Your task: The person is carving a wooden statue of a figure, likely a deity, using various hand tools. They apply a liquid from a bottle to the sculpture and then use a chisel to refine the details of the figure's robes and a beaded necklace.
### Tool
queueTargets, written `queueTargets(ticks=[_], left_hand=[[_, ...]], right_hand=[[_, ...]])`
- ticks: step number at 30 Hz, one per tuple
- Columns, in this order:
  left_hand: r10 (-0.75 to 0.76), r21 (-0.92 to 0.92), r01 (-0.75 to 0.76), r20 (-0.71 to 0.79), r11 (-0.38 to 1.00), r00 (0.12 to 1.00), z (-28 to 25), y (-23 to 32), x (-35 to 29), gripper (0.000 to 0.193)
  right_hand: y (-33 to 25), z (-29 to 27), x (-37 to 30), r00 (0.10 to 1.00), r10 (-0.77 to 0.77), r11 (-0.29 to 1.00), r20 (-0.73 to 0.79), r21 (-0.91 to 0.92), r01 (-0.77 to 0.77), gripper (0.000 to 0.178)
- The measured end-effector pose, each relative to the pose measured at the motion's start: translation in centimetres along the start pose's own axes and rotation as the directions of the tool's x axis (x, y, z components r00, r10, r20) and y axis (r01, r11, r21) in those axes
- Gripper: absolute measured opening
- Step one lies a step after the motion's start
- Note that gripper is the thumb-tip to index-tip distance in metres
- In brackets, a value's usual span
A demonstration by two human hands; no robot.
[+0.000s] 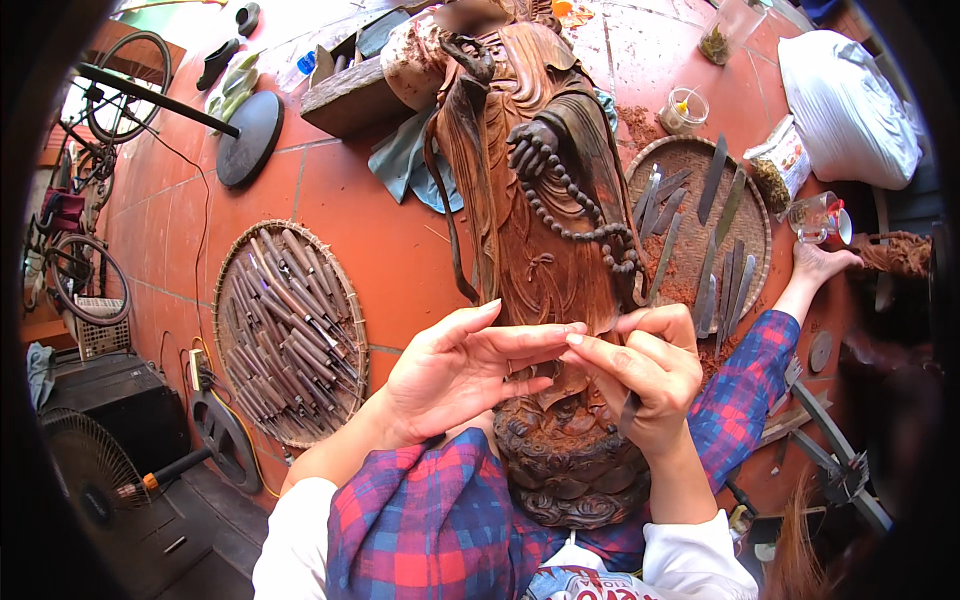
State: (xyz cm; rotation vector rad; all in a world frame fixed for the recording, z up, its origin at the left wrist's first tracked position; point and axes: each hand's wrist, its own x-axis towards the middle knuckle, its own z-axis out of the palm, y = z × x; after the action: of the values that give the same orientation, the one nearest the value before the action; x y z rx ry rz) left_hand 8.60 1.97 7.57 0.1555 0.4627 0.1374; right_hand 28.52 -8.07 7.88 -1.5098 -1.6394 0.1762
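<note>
My left hand (470, 365) is held palm up with its fingers stretched out, above the lower robe of a carved wooden statue (540, 265). My right hand (645, 375) is closed in a pinch at the left fingertips. A small dark end (629, 410) shows below its curled fingers, but what it belongs to is hidden. The statue is a robed figure with a carved bead string (570, 228) hanging from one hand. Its round carved base (570, 465) lies toward me, between my legs in plaid cloth.
A round woven tray (222, 345) of wood-handled carving tools lies left. Another (640, 165), with flat files and wood dust, lies right. My bare foot (820, 262) rests by a clear cup (815, 217). A fan (90, 465), stand base (250, 138) and wooden box (345, 100) are leftward.
</note>
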Motion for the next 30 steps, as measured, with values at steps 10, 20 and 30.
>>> queueTargets(ticks=[10,20,30], left_hand=[[-0.007,-0.016,0.007,-0.002,1.0,1.0,-0.4,-0.1,-0.2,0.073],[-0.045,-0.029,0.042,-0.081,0.999,0.996,-0.2,-0.1,-0.2,0.081],[-0.063,0.001,0.063,-0.068,0.998,0.996,-0.3,-0.3,-0.3,0.084]], right_hand=[[0.6,-0.6,-0.7,0.972,-0.094,0.982,0.215,-0.139,0.126,0.046],[0.5,-1.3,0.0,0.917,-0.197,0.938,0.347,-0.204,0.279,0.037],[0.3,-1.5,0.3,0.883,-0.244,0.922,0.4,-0.188,0.34,0.029]])
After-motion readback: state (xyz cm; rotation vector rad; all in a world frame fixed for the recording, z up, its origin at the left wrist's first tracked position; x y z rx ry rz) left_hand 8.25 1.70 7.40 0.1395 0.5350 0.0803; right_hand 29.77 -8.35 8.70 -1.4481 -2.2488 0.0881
